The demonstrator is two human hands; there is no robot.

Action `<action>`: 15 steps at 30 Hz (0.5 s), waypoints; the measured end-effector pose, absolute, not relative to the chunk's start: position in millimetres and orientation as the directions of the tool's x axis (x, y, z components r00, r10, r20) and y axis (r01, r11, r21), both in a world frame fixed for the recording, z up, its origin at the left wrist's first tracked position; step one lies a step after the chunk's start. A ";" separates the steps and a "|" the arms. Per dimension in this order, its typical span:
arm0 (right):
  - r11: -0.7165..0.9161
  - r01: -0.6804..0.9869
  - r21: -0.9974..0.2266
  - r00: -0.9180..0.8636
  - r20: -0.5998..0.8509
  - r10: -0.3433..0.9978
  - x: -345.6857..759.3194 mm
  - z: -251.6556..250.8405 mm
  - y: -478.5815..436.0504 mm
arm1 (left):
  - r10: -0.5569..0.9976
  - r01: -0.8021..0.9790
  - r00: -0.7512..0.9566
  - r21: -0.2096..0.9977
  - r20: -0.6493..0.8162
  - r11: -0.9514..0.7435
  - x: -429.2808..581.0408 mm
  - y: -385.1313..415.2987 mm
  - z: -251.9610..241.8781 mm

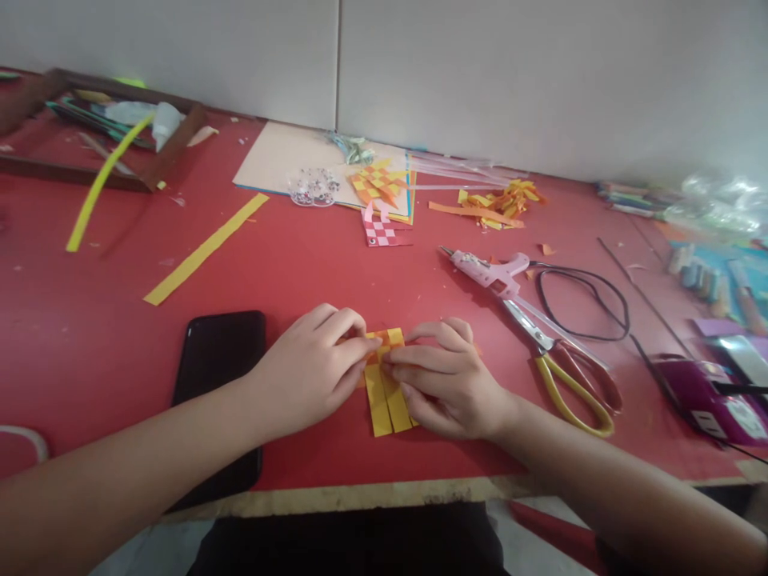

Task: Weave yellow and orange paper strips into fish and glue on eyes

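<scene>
Between my hands, close to the table's front edge, lies a small woven piece of yellow and orange paper strips (pixel 384 398). Its upper part is a checkered weave; several loose yellow strips point toward me. My left hand (pixel 321 360) pinches the weave's upper left side with thumb and fingers together. From the right, my right hand (pixel 450 376) has its bent fingertips pressed on the yellow strips and covers part of them. Beside my left forearm is a black phone (pixel 222 360), partly hidden under the arm.
On the red table (pixel 312 272), a pink glue gun (pixel 492 272) and scissors (pixel 570 372) lie to the right. Yellow strips (pixel 207 250), a checkered pink paper fish (pixel 379 228), cut paper scraps (pixel 504 204) and a brown frame (pixel 144 172) are farther back. A purple device (pixel 711 392) stands far right.
</scene>
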State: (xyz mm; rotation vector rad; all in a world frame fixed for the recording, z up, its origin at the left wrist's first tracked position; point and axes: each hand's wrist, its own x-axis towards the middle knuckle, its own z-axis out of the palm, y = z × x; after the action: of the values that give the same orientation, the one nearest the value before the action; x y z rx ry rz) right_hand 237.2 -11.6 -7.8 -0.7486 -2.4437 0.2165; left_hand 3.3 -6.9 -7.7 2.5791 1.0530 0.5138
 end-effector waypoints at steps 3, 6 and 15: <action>0.820 0.483 -0.306 -0.673 0.470 0.572 234.6 -8.1 -11.9 | 0.718 0.611 0.663 0.402 0.211 -0.682 3.9 -7.4 -7.1; 0.820 0.481 -0.311 -0.663 0.483 0.572 232.4 -8.7 -12.0 | 0.717 0.614 0.665 0.392 0.210 -0.685 4.1 -7.7 -6.7; 0.797 0.509 -0.325 -0.673 0.428 0.604 236.9 -9.9 -16.7 | 0.651 0.526 0.700 0.406 0.292 -0.748 5.5 -6.2 -4.2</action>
State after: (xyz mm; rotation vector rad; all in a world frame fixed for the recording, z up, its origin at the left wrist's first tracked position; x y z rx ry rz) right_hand 236.9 -16.7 -9.9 -0.8257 -2.4588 0.2419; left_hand 5.5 -6.2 -4.2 2.6189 0.9302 0.6120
